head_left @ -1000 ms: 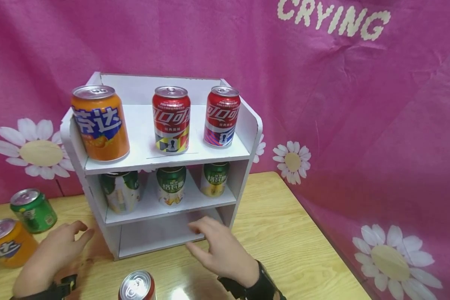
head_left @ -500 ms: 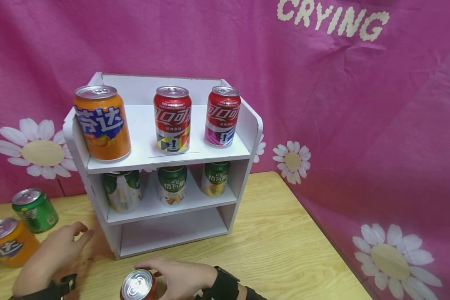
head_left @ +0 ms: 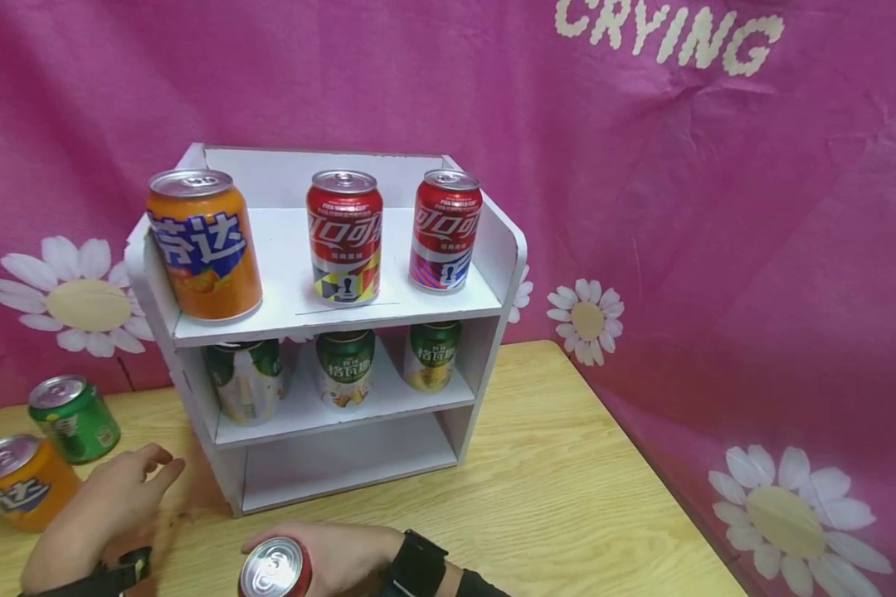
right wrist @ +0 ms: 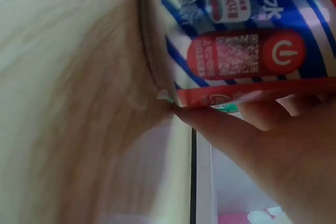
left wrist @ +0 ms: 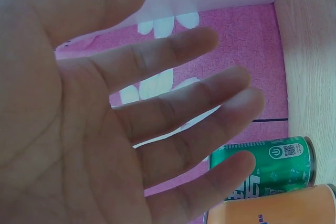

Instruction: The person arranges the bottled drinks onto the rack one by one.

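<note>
At the front of the table my right hand [head_left: 336, 551] grips a red soda can [head_left: 275, 570], fingers wrapped about its far side. The right wrist view shows the soda can's blue-and-white striped side [right wrist: 247, 40], its base close to the wood. My left hand [head_left: 119, 493] holds nothing; its fingers are spread and relaxed in the left wrist view. Beside it on the table are an orange soda can [head_left: 26, 489] and a green soda can [head_left: 75, 421].
A white three-level shelf [head_left: 343, 473] stands mid-table. Its top carries an orange can [head_left: 205, 265] and two red cans [head_left: 345, 240]; green-and-white cans [head_left: 346, 373] occupy the middle level. A pink cloth [head_left: 642, 207] hangs behind and along the right.
My right hand has come down and left from in front of the bottom shelf level and taken hold of the red soda can. My left hand has stayed nearly still.
</note>
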A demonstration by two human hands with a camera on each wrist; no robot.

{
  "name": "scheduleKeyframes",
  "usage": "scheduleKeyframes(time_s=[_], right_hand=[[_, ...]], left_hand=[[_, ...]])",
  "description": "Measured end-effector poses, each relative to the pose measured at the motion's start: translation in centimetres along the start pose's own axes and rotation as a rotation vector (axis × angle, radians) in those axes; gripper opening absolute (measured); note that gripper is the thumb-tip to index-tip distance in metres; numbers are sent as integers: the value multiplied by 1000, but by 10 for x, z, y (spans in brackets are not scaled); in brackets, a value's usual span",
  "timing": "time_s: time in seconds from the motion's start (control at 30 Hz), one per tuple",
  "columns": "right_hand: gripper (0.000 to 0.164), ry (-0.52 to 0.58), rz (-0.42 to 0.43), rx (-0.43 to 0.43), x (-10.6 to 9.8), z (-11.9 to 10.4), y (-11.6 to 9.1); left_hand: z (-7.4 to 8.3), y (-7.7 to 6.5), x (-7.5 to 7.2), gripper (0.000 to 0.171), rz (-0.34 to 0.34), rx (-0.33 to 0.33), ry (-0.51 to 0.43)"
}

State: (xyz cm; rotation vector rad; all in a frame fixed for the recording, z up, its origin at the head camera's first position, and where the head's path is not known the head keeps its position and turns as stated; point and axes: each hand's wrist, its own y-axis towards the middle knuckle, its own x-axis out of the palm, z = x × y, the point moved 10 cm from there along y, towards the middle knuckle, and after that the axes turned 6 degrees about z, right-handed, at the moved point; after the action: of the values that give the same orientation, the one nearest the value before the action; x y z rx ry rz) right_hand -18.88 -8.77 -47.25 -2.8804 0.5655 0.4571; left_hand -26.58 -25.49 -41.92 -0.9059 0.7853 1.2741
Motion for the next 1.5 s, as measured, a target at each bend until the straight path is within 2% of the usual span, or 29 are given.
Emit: scheduleKeyframes(time_s=[0.13, 0.4, 0.57, 0.67, 0.83, 0.97, 1.2, 1.5], right_hand=[[64, -171, 47, -40, -2, -1, 1], [66, -250, 61, -68, -8, -11, -3], [66, -209, 149, -111, -28, -26, -10], [65, -174, 232, -149, -45, -38, -18], [63, -128, 378, -178, -75, -50, -32], [64, -113, 488, -164, -92, -39, -36], [67, -153, 665, -62, -110, -10, -34], [61, -168, 789, -1, -115, 0, -30]], left_hand=[[1, -1, -4, 55, 22, 25, -1], [0, 0, -5, 55, 6, -7, 4], [1, 0, -7, 55, 37, 16, 8], [2, -1, -8, 54, 55, 37, 3], [2, -1, -7, 57, 46, 34, 2], [1, -1, -5, 58, 29, 19, 3], [1, 0, -4, 58, 6, 2, -6], [1, -1, -2, 61, -14, 0, -16]])
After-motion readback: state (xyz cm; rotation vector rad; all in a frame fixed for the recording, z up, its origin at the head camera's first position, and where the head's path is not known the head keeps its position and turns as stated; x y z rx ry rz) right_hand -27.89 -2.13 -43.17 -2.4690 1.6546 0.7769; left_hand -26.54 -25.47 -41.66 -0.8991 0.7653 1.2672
